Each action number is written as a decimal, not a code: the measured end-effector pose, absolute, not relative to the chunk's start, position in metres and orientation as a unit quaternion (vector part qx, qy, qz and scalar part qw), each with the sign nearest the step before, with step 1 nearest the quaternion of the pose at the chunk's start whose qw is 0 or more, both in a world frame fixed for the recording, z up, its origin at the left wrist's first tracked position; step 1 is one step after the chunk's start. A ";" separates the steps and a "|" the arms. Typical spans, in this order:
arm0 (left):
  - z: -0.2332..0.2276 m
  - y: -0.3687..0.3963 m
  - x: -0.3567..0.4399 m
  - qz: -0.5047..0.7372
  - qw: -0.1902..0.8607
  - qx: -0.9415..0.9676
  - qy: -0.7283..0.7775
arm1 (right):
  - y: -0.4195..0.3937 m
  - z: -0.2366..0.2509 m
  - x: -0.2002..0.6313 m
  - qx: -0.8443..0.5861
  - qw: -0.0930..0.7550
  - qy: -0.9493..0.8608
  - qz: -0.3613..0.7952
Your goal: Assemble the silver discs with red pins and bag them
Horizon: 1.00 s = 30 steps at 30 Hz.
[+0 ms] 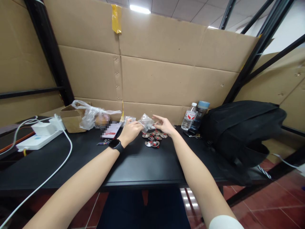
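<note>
**Both hands meet on a small clear bag above a cluster of metal discs**

Up at the far edge of the black table (143, 165), the left hand (130, 131) curls its fingers closed around one end of a small clear plastic bag (145, 122), a black smartwatch (116, 144) on the wrist. At 3 o'clock from the bag, the right hand (165, 125) comes in with fingers loosely spread, fingertips touching the bag's right edge; whether it truly pinches the plastic I cannot tell at this size.

Just below the bag, at 6 o'clock, a small cluster of shiny round metal discs with red marks (153, 138) lies on the tabletop, close under the right palm.

At 9 o'clock from the hands lies a phone (111, 130), and further out a crumpled clear plastic bag (91, 116) against a small cardboard box (71, 119). Far left, a white power strip (38, 140) with a white cable (59, 165) trailing toward the near edge. Out at 3 o'clock stand a water bottle (189, 120) and a dark tumbler (201, 115), side by side, then a black backpack (240, 133) slumped on the table's right end. Cardboard sheets (171, 63) wall off the back.
</note>
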State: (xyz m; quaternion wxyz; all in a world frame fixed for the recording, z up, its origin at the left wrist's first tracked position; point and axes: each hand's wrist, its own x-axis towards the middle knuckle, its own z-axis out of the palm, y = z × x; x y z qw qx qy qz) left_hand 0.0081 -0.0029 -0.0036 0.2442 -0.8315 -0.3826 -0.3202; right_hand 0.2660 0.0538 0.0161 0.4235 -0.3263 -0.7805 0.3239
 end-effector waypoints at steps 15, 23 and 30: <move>-0.027 0.034 -0.016 -0.191 0.133 -0.717 -0.657 | 0.096 -0.019 0.269 -0.504 0.104 -0.857 0.016; -0.020 0.022 -0.010 -0.251 0.172 -0.713 -0.632 | 0.093 -0.019 0.269 -0.516 0.142 -0.845 0.002; -0.013 0.012 -0.002 -0.297 0.203 -0.724 -0.589 | 0.094 -0.021 0.272 -0.535 0.242 -0.807 0.065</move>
